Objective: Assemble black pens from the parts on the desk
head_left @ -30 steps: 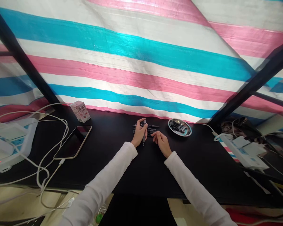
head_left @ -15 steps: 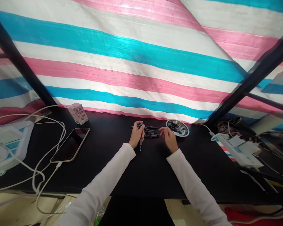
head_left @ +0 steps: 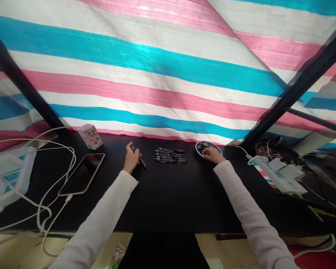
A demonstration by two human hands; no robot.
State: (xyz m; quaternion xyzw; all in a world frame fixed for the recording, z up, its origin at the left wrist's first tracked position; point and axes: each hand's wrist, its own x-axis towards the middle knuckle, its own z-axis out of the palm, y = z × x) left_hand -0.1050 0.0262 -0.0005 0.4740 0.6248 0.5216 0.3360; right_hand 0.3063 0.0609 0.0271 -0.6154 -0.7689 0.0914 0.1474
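Note:
My left hand [head_left: 132, 157] is closed around a dark ballpoint pen [head_left: 142, 163], whose tip points down and to the right just above the black table. To the right of that hand, several dark pens [head_left: 169, 156] with grey grips lie in a loose row. My right hand [head_left: 212, 154] is over a round, shiny metal bowl [head_left: 196, 148], its fingers drawn together inside the rim. Slim black parts show in the bowl beside the fingertips. What those fingers hold, if anything, is hidden.
A phone [head_left: 82, 175] on a white charging cable and a pink-and-white box [head_left: 90, 136] are at left. White power strips [head_left: 281, 175] stand at right, another [head_left: 22, 179] far left amid loose cables. A striped tarp [head_left: 156, 93] hangs behind the black table [head_left: 173, 201].
My left hand has moved left with the pen, away from the row, uncovering it. The right hand has gone right, from beside the row into the bowl.

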